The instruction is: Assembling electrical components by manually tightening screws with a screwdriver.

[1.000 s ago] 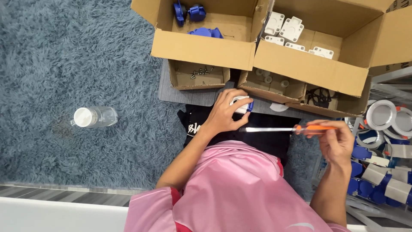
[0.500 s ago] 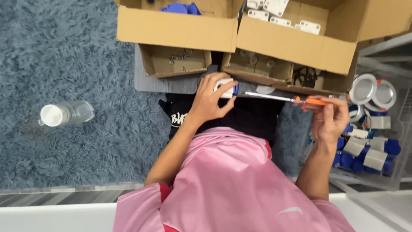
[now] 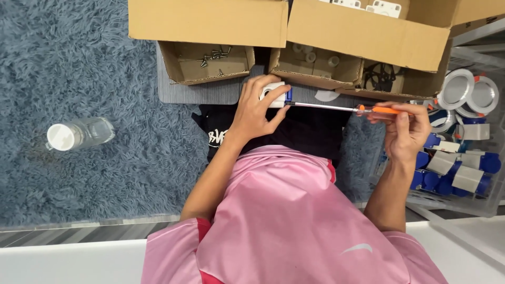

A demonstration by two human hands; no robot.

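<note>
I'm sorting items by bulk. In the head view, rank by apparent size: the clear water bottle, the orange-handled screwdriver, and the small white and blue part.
1. Orange-handled screwdriver, longest.
2. Clear water bottle; it points toward the camera, so this rank is unsure.
3. Small white and blue part, partly covered by the left hand.

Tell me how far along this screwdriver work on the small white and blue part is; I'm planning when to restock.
Done: a clear bin at the right holds many blue and grey pieces, though whether they are finished cannot be told. In hand: the left hand grips a small white and blue part while the right hand holds an orange-handled screwdriver with its tip against it. Left: loose screws lie in a small cardboard box.
</note>
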